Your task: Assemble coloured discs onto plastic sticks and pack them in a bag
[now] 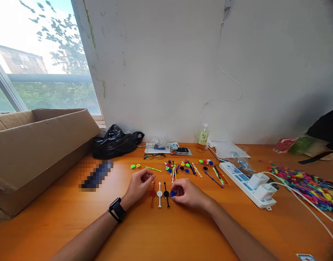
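Note:
Three arrow spinners lie side by side in front of me: a red one (153, 194), a white one (159, 194) and a black one (166, 194), each with a round centre disc. My right hand (189, 194) pinches a small blue disc (173, 194) on the table, just right of the black spinner. Over the top of the red spinner, my left hand (139, 185) has its thumb and finger pressed together; whether anything is between them I cannot make out. Beyond the hands lie a green arrow (153, 169), a green disc (133, 166) and a yellow disc (138, 166).
Loose coloured discs and arrows, including a blue arrow (214, 179), lie farther back. A white power strip (246, 185) and a colourful pile (307, 185) are at right. A cardboard box (44, 152) and black bag (114, 143) stand left; glasses (154, 156) and a bottle (203, 138) are behind.

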{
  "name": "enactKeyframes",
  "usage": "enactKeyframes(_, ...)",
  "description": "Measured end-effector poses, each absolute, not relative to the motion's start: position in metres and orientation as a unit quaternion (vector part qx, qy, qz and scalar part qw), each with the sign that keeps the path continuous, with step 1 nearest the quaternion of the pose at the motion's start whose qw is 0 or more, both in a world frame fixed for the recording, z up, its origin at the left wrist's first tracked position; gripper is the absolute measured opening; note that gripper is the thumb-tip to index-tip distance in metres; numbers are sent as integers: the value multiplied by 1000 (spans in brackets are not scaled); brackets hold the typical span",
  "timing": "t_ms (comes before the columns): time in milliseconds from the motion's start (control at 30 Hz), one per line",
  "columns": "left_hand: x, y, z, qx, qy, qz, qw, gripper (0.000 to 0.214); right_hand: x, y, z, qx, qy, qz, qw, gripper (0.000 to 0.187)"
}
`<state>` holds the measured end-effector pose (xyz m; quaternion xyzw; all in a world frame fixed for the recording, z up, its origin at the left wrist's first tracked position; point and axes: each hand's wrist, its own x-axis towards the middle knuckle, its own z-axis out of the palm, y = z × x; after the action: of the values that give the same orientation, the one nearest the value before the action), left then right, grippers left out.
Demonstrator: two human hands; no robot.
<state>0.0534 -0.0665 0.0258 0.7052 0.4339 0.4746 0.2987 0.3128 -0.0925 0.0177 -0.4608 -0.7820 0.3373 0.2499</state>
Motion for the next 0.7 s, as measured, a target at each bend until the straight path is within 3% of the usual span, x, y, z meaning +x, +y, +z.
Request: enactKeyframes(700,54,-74,29,765,407,438,239,21,313,-94,25,-467,-791,305,248,13)
